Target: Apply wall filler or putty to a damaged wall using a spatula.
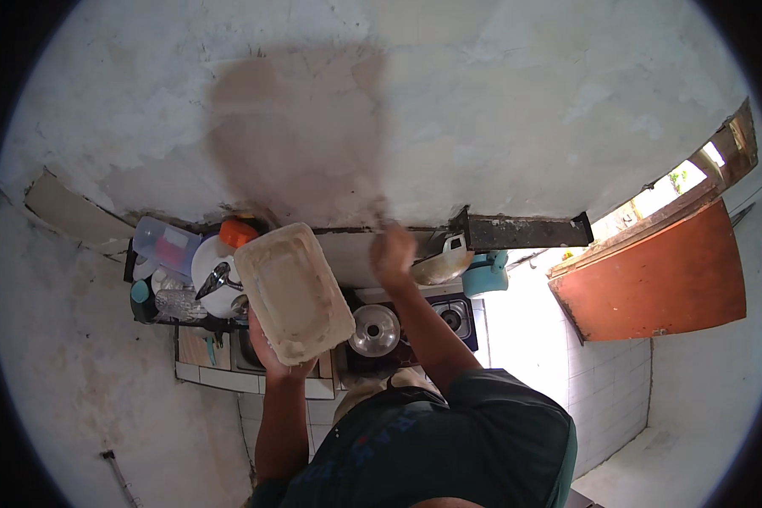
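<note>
My left hand (271,351) supports a shallow rectangular tub (317,347) from beneath, its fingers mostly hidden behind it. The tub is smeared with pale beige paste, a thin layer of which covers its bottom. Ahead and to the right of it, my right hand (393,258) is raised close to the wall (466,135), closed and blurred. Something small and dark shows at its far end, too unclear to name. Beyond the tub, the wall carries a large brownish patch with a shadow over it.
Below my hands runs a counter with a stove (453,317) and a round metal lid (374,330). A dish rack with plastic tubs (162,241) stands left. A teal kettle (485,278), a dark shelf (525,231) and an orange-brown shutter (660,284) are on the right.
</note>
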Motion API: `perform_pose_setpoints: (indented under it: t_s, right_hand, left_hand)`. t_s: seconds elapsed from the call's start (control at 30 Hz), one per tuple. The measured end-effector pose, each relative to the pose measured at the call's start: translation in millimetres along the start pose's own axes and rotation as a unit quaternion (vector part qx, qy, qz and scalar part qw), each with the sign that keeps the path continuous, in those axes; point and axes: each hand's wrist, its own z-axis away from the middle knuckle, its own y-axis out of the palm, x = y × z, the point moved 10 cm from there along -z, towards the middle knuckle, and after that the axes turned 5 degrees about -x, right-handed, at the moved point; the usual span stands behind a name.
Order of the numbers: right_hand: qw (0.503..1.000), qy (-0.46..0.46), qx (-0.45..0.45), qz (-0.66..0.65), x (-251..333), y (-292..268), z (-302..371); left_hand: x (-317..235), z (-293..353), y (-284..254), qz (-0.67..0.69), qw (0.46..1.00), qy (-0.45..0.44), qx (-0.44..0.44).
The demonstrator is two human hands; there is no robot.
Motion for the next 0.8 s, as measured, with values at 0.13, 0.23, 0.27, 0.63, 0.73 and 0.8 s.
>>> perform_pose_setpoints:
  t_s: [0.13, 0.23, 0.27, 0.63, 0.73, 0.8]
  right_hand:
    - [0.949, 0.026, -0.313, 0.018, -13.4, -123.8, -60.5]
    - [0.943, 0.041, -0.324, 0.064, -32.7, -111.6, -87.0]
    - [0.956, 0.037, -0.269, 0.108, -33.3, -91.5, -90.2]
    - [0.990, 0.008, -0.132, 0.058, -37.4, -84.5, -22.3]
    - [0.948, 0.077, -0.298, 0.081, -63.1, -161.8, -75.2]
    - [0.945, 0.095, -0.310, 0.029, -50.7, -167.8, -109.0]
  left_hand:
    - [2.7, 1.9, -3.6, 0.036, 0.999, -0.025, 0.016]
    - [6.2, 0.2, 1.0, 0.032, 0.999, -0.028, 0.017]
    - [6.7, 0.0, 2.1, 0.028, 0.999, -0.022, 0.011]
    - [3.4, -5.4, -11.6, 0.029, 0.999, -0.027, 0.034]
    - [7.0, -3.5, -15.3, 0.032, 0.998, -0.032, 0.039]
    - [3.9, -2.9, -18.1, 0.033, 0.998, -0.031, 0.042]
